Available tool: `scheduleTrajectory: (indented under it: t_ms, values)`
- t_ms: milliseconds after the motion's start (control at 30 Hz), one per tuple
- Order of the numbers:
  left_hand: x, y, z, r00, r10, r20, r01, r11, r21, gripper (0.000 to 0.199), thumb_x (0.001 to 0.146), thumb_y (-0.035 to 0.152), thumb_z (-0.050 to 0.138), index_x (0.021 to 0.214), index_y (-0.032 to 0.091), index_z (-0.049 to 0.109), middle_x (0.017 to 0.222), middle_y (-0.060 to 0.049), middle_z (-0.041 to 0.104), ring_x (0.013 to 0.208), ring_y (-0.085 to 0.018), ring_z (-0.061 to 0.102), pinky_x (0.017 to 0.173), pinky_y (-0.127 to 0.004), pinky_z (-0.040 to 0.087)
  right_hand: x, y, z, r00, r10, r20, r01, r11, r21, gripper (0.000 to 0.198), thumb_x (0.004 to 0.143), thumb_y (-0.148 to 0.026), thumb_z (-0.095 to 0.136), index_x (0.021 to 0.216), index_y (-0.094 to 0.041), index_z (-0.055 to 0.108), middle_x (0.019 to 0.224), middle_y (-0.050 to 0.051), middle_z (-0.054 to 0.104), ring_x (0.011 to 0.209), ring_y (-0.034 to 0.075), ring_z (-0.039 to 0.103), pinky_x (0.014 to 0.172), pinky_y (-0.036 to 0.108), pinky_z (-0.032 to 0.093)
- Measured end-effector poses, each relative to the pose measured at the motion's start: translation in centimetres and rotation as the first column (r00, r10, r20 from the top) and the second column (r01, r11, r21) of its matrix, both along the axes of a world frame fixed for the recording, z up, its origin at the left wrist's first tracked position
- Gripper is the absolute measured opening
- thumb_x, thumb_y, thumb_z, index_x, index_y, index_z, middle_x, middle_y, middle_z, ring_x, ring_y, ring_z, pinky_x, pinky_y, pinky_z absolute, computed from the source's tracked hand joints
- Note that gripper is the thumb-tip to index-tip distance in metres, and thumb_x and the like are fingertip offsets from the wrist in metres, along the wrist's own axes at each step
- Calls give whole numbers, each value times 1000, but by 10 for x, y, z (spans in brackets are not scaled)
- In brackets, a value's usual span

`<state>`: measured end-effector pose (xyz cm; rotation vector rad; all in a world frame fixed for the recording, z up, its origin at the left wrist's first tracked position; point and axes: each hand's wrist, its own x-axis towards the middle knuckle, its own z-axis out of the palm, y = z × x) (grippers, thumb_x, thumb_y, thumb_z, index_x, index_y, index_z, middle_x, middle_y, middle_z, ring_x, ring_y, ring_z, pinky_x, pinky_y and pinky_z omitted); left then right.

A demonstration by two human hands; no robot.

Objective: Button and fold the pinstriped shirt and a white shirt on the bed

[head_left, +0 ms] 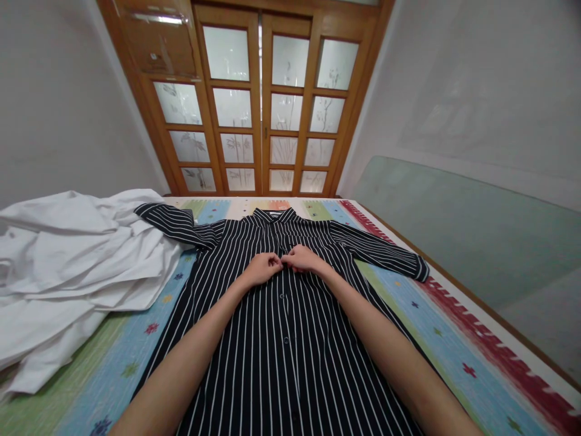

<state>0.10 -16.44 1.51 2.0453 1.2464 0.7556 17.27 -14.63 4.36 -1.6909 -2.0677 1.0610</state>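
Note:
A black shirt with white stripes (254,339) lies spread face up, its collar (275,215) at the far end and its sleeves out to both sides. My left hand (264,267) and my right hand (302,259) meet at the front placket on the chest. The fingers of both are pinched on the placket edge, almost touching each other. Whatever button sits between the fingertips is hidden. Below my hands, a button (285,340) and another one nearer the chest show along the placket.
Crumpled white cloth (86,260) is heaped at the left, under the shirt's left-hand sleeve end. The shirt lies on a colourful striped cover (422,315). A pale green panel (472,224) runs along the right wall. Wooden doors with glass panes (263,103) stand beyond the far edge.

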Motion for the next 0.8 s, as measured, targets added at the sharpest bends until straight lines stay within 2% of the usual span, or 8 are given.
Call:
scheduleTrajectory:
  t_ms: [167,333,467,533,600,700,800]
  values:
    - [2,-4,8,996,25,-90,-23,999,26,15,79,23,57,80,15,70,76,-3,71,71,-17,64,66,-26,47,-1,-1,2,994,32,103,-36,999,40,33,79,-25,57,47,-18,54,39,-2,51,36,8,46,40,19,34]
    - [8,-11,20,963,88,-254,-61,992,112,14,77,12,56,78,15,70,78,-5,72,74,-18,66,72,-27,47,4,1,8,996,91,-13,-90,993,72,20,77,-18,56,57,-16,58,41,-5,51,38,8,49,41,17,34]
    - [12,-14,25,966,102,-236,-79,991,105,11,77,12,59,75,16,69,78,-5,73,75,-18,67,72,-27,49,7,0,14,993,84,-77,-77,993,91,15,76,-15,57,61,-16,60,40,-6,51,36,7,47,40,16,33]
    - [13,-14,25,976,111,-187,-109,994,21,10,78,12,60,76,15,69,72,-4,72,65,-16,66,65,-25,49,8,0,15,992,72,-104,-63,994,85,14,75,-15,58,61,-16,62,38,-6,50,35,7,46,39,16,33]
    - [12,-14,24,985,125,-116,-139,982,-124,10,81,13,59,79,14,68,60,-1,67,50,-12,62,54,-22,48,8,1,15,987,58,-147,-47,996,75,13,73,-14,59,61,-16,62,39,-5,51,36,7,46,38,17,33]
    - [11,-11,21,990,138,1,-130,932,-339,11,83,13,57,76,12,66,52,2,63,38,-8,55,42,-18,43,6,2,13,975,54,-217,-45,998,44,14,73,-13,59,59,-15,62,40,-5,50,36,7,45,37,17,33]
    - [9,-10,20,988,139,67,-90,875,-476,20,84,11,54,65,12,61,52,2,63,36,-7,52,37,-16,41,4,2,10,961,68,-266,-73,997,-9,16,74,-12,58,59,-15,62,44,-5,54,36,5,43,35,16,31]
